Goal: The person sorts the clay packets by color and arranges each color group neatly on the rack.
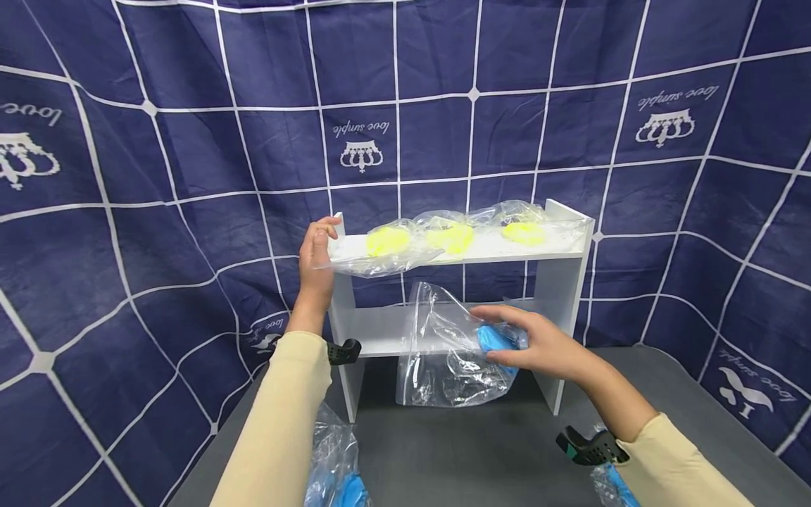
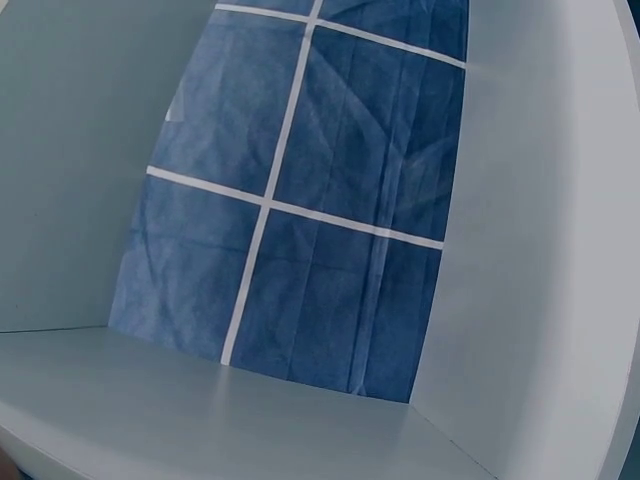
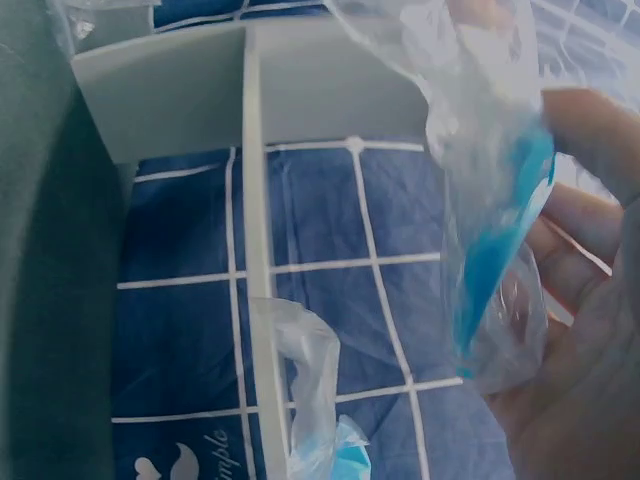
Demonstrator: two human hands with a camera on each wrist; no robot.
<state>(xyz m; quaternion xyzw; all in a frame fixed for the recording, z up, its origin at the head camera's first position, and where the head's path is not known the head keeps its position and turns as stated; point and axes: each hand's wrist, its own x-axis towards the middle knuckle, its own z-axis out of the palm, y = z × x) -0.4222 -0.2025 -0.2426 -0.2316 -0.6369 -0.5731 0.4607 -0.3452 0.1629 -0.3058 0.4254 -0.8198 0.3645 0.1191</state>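
Note:
My left hand (image 1: 315, 257) is at the upper left corner of a white two-tier shelf (image 1: 560, 299), its fingers bent over the top of the side panel and gripping it. Only a sliver of that hand shows at the lower left corner of the left wrist view. In front of the lower tier, my right hand (image 1: 538, 345) holds a clear plastic bag (image 1: 437, 370) by its right end, thumb and fingers around a blue item (image 1: 494, 339) inside. The bag's loose, flat end hangs to the left. In the right wrist view the blue item (image 3: 490, 270) looks thin and folded.
Yellow items (image 1: 388, 241) in clear bags line the upper tier, one bag overhanging its front edge. Another bagged blue item (image 3: 350, 450) lies at the lower tier in the right wrist view. More bagged blue items (image 1: 351, 491) lie on the grey table (image 1: 443, 451), left and right.

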